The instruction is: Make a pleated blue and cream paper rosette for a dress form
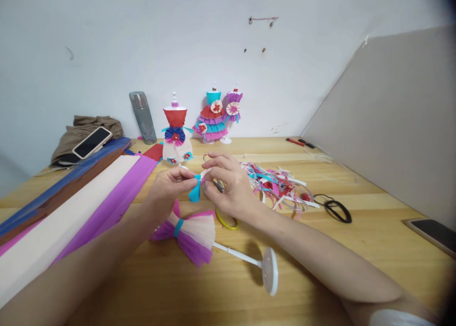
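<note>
Wall (142, 46) beyond grip: pale, bluish white. Few small dark holes (263, 50) high above grip, slightly right; thin reddish strand (263, 18) near upper ones. Scuff (71, 54) on wall, up and left of grip. Greyish panel (388, 84) well right of grip, meeting wall. Table (374, 226) beneath grip: light wood, streaky grain. Light soft.

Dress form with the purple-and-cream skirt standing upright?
No: the dress form lies on the table, white base tipped on edge.

Your wooden surface (370, 198) carries paper sheets (85, 198) left, paper scraps (272, 186) right, a lying mannequin (197, 236) near, three upright mannequins (175, 119) far.
</note>
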`<state>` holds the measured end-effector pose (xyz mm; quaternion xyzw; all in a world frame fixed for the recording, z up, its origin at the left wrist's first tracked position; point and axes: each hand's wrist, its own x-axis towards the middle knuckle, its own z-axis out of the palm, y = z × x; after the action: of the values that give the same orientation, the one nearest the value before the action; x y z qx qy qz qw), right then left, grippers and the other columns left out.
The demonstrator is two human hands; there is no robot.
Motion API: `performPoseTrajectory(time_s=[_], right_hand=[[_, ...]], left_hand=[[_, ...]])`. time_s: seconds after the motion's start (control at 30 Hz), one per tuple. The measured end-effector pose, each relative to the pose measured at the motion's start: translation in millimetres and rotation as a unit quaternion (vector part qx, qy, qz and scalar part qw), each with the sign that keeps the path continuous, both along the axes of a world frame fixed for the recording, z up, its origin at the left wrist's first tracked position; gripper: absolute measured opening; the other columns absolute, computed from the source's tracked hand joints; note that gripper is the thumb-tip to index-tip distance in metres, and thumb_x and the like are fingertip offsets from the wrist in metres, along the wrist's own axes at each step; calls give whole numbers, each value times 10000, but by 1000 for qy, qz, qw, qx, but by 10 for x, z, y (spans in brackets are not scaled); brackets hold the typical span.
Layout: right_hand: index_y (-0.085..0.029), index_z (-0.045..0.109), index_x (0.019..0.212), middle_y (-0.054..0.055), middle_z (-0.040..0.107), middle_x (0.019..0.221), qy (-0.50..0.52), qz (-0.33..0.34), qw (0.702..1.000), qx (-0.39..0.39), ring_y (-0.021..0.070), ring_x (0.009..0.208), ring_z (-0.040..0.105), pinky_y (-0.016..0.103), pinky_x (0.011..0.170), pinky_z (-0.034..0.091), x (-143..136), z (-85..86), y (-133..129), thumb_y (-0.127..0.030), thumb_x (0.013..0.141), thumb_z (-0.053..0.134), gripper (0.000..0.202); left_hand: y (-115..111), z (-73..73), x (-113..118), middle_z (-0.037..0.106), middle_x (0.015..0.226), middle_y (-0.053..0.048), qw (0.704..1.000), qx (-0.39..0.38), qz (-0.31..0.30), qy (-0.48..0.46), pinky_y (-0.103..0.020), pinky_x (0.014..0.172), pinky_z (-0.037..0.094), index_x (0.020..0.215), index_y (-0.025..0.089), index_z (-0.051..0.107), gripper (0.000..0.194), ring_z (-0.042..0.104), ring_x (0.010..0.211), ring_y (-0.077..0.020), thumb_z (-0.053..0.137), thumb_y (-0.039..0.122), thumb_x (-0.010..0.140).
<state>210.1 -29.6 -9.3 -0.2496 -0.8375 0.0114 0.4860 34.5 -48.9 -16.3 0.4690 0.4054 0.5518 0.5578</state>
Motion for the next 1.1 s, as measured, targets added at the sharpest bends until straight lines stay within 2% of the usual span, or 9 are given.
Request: performPoseTrajectory(time_s=[0.17, 0.33, 0.43, 0.53, 0.7, 0.83, 0.93, 1.1], right_hand=[[-194, 601, 806, 102, 692, 988, -7, 36, 999, -24, 286, 1129, 594, 461, 950, 477, 80, 119, 10, -149, 793, 535, 80], [-152, 618, 1051, 139, 681, 1081, -74, 61, 994, -58, 306, 1127, 601, 466, 911, 480, 195, 259, 71, -199, 778, 567, 282], [-167, 649, 1034, 112, 703, 1042, -104, 64, 988, -94, 282, 1046, 634, 439, 895, 477, 207, 285, 71, -242, 814, 605, 237], [-162, 676, 947, 109, 711, 969, -119, 53, 986, -102, 294, 1073, 625, 430, 900, 466, 187, 271, 54, -229, 808, 639, 159], [-150, 671, 822, 117, 699, 896, -134, 42, 984, -105, 294, 1027, 627, 415, 873, 466, 148, 270, 30, -207, 797, 645, 68], [-151, 667, 818, 95, 696, 855, -146, 25, 982, -117, 270, 965, 632, 410, 885, 448, 119, 288, -2, -151, 774, 631, 57], [-154, 663, 802, 89, 694, 834, -154, 18, 979, -132, 259, 933, 633, 397, 869, 444, 96, 274, -22, -174, 785, 636, 38], [-153, 658, 781, 76, 694, 803, -144, 9, 983, -113, 248, 901, 631, 414, 908, 415, 76, 235, -23, -148, 767, 636, 27]], left_hand=[[39, 1, -47, 699, 730, -17, 996, -55, -61, -44, -244, 644, 453, 743, 141, 718, 278, 606, 661, -121, 884, 314, 603], [70, 14, -83, 694, 693, -25, 984, -102, -132, -70, -225, 606, 433, 732, 119, 719, 275, 587, 605, -103, 884, 311, 623], [72, 17, -85, 697, 685, -28, 977, -122, -158, -73, -232, 607, 435, 739, 121, 733, 248, 589, 597, -109, 873, 303, 645], [69, 17, -81, 698, 684, -29, 973, -131, -178, -71, -231, 596, 422, 749, 115, 742, 218, 588, 600, -110, 848, 294, 684], [70, 15, -81, 702, 679, -10, 974, -141, -168, -61, -201, 581, 418, 732, 125, 740, 300, 575, 593, -89, 896, 346, 601], [81, -11, -86, 689, 649, -3, 975, -132, -171, -58, -192, 555, 411, 700, 137, 735, 297, 569, 576, -83, 909, 345, 576], [99, -52, -98, 681, 613, -2, 976, -117, -175, -60, -201, 536, 416, 665, 151, 731, 305, 559, 546, -87, 922, 355, 543], [124, -100, -120, 719, 672, -26, 985, -93, -138, -51, -219, 585, 464, 710, 143, 742, 320, 613, 583, -107, 927, 336, 535]])
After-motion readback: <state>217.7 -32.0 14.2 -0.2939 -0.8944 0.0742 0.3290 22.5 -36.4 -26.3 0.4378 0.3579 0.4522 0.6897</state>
